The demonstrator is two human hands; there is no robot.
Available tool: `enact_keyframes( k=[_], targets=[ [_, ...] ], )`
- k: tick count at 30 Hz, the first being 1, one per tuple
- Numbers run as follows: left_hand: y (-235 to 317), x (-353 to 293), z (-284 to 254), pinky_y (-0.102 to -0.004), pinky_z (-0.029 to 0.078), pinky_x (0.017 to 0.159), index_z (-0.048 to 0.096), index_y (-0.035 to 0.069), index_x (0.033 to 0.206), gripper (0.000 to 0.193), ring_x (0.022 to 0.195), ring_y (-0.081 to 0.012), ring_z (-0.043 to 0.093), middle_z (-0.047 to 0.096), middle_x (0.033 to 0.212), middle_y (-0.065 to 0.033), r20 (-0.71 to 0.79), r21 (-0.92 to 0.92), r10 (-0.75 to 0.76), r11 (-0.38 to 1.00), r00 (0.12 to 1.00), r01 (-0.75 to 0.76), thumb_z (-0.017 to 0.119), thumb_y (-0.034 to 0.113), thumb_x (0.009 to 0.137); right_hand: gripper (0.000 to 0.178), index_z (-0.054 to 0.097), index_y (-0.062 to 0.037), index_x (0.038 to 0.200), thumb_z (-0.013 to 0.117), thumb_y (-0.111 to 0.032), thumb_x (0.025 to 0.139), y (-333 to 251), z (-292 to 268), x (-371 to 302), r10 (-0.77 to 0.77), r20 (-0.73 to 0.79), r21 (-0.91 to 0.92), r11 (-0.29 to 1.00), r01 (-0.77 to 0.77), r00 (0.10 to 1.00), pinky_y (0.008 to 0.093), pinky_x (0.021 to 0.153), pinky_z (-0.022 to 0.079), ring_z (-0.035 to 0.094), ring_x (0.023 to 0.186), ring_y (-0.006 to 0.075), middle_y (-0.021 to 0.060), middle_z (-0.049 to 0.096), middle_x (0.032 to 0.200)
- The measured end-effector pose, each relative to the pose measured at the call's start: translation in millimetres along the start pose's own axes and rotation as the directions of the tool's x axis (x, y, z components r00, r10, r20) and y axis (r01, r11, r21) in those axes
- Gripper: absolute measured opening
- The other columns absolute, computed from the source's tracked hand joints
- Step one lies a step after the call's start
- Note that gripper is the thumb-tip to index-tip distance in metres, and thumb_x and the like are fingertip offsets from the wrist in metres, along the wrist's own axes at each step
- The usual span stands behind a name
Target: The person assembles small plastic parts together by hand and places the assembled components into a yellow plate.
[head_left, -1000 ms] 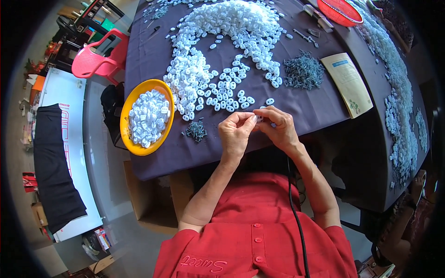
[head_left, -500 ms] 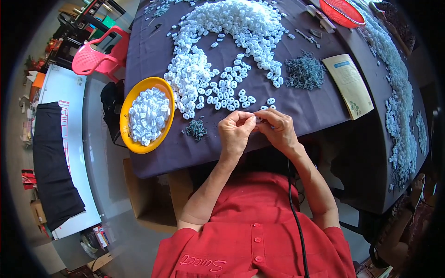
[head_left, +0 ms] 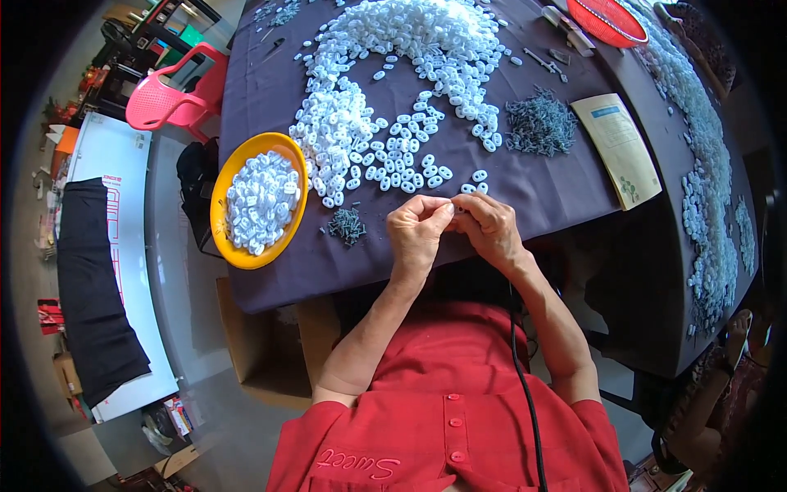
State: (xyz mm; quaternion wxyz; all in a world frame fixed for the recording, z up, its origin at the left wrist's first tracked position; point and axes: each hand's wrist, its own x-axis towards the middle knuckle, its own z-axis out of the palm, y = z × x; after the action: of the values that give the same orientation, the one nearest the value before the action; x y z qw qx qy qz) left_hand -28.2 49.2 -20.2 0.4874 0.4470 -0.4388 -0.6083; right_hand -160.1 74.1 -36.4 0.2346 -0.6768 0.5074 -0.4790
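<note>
My left hand (head_left: 418, 232) and my right hand (head_left: 489, 226) meet fingertip to fingertip at the near edge of the table. Both are closed in a pinch around a small white plastic piece (head_left: 456, 211), mostly hidden by the fingers. A few white oval pieces with two holes (head_left: 479, 175) lie just beyond my right hand. Farther back, a large heap of the same pieces (head_left: 426, 41) spreads over the dark cloth. Left of my left hand is a small pile of grey screw-like pins (head_left: 347, 226). A larger pile of these grey pins (head_left: 541, 123) sits to the right.
An orange-yellow bowl (head_left: 220, 215) filled with white pieces stands at the table's left edge. A tan paper packet (head_left: 627, 156) lies at the right, below a red basket (head_left: 605, 23). Another heap of white pieces (head_left: 697, 148) runs along the far right, near another person's arm (head_left: 697, 426).
Both hands stay in nearly the same place, still pinching the small piece. The fingers have shifted only slightly, and the piece shows a little less between them.
</note>
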Motion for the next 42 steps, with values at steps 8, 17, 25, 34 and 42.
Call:
enact_keyframes(
  k=[8,17,25,34,42],
  targets=[
    [0,2,1,-0.0193,0.049,0.056,0.064,-0.003,0.079,0.003,0.059,-0.0071,0.058,0.063,0.072,-0.0042,-0.019,-0.094,-0.056,0.994,0.998,0.054,0.062,-0.001,0.078,0.024,0.061,-0.0018,0.091,0.068,-0.001,0.068,2,2,4,-0.014,-0.098,0.027,0.999,0.017,0.995,0.0288,0.054,0.047,0.06,0.061,0.0214,0.0091,0.06,0.073],
    [-6,6,-10,-0.0206,0.051,0.056,0.064,-0.003,0.081,0.005,0.062,-0.0078,0.058,0.063,0.072,-0.0044,-0.027,-0.089,-0.091,0.992,0.996,0.088,0.061,0.0,0.078,0.029,0.06,-0.0012,0.096,0.068,-0.002,0.068,0,4,4,-0.051,-0.032,-0.001,0.999,0.051,0.998,0.0322,0.06,0.049,0.061,0.07,0.0268,0.0118,0.06,0.081],
    [49,39,-96,-0.0203,0.049,0.045,0.061,0.002,0.086,0.006,0.064,-0.0092,0.059,0.061,0.077,-0.0047,-0.262,0.275,0.284,0.938,0.922,-0.211,0.056,0.004,0.083,0.01,0.063,-0.0009,0.084,0.06,0.002,0.075,17,-52,26,0.055,-0.209,-0.253,0.962,-0.108,0.976,0.0297,0.057,0.047,0.062,0.066,0.0241,0.0123,0.06,0.075],
    [66,58,-200,-0.0248,0.049,0.061,0.061,0.003,0.092,0.011,0.075,-0.0147,0.059,0.063,0.086,-0.0065,-0.294,0.854,0.585,0.515,0.756,-0.066,0.054,0.01,0.086,0.007,0.063,-0.0043,0.083,0.059,-0.006,0.078,51,-70,48,0.056,-0.205,-0.568,0.806,-0.165,0.977,0.0347,0.065,0.046,0.059,0.074,0.0268,0.0099,0.057,0.077],
    [58,63,-212,-0.032,0.05,0.074,0.065,0.002,0.09,0.013,0.081,-0.0217,0.062,0.065,0.089,-0.0102,-0.288,0.897,0.578,0.442,0.763,0.004,0.056,0.01,0.085,0.002,0.06,-0.0039,0.08,0.059,-0.005,0.078,46,-77,46,0.139,-0.061,-0.561,0.814,-0.149,0.988,0.0348,0.066,0.046,0.058,0.075,0.0273,0.0101,0.055,0.077]
  ],
)
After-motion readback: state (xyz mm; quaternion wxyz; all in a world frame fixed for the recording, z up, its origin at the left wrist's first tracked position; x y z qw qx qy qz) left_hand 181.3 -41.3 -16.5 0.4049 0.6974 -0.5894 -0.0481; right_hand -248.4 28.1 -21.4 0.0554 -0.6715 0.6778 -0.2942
